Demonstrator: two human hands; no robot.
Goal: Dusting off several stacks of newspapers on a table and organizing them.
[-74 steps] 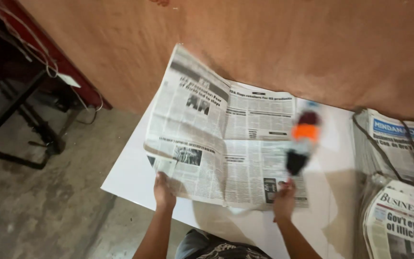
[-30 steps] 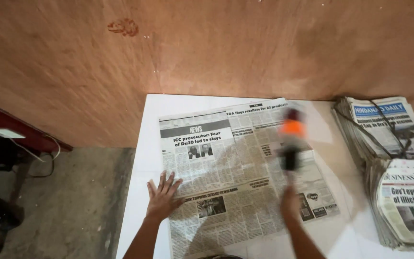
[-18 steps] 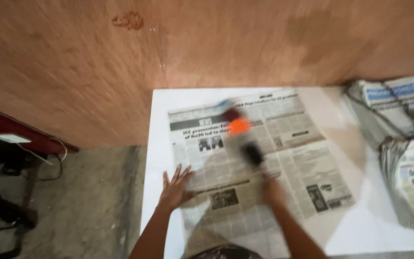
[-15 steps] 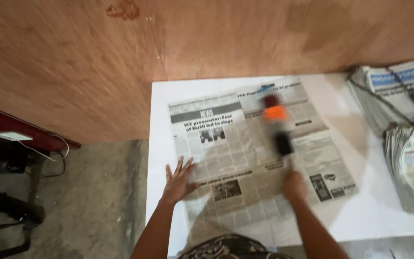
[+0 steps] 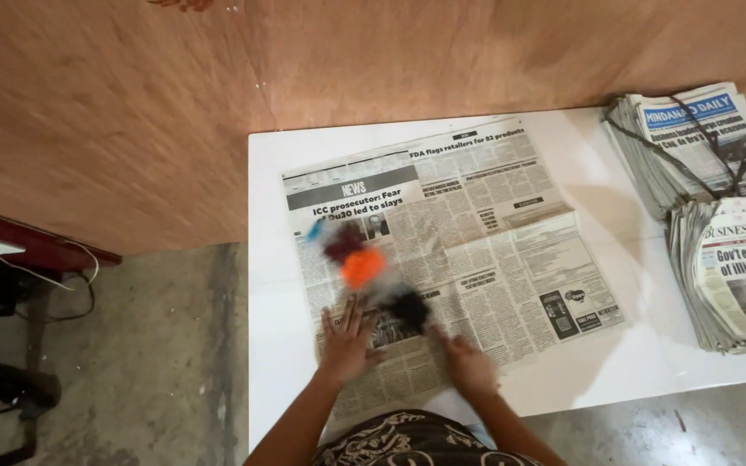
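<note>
An open newspaper sheet (image 5: pixel 477 224) lies spread flat on a white table (image 5: pixel 641 345). My left hand (image 5: pixel 347 338) presses flat on the sheet's near left part, fingers spread. My right hand (image 5: pixel 470 367) is closed around the end of a dark brush-like tool (image 5: pixel 364 267) with an orange middle and a blue tip. The tool is motion-blurred and stretches up and left across the page, over the left columns.
Two tied bundles of newspapers (image 5: pixel 718 224) are stacked at the table's right end. A brown plywood wall (image 5: pixel 304 69) runs behind the table. Bare concrete floor (image 5: pixel 157 362) lies to the left, with a dark red bench and cables (image 5: pixel 19 267) at the far left.
The tool in my right hand has swept from the page's right side across to its left. My left hand has stayed pressed on the sheet's near left part.
</note>
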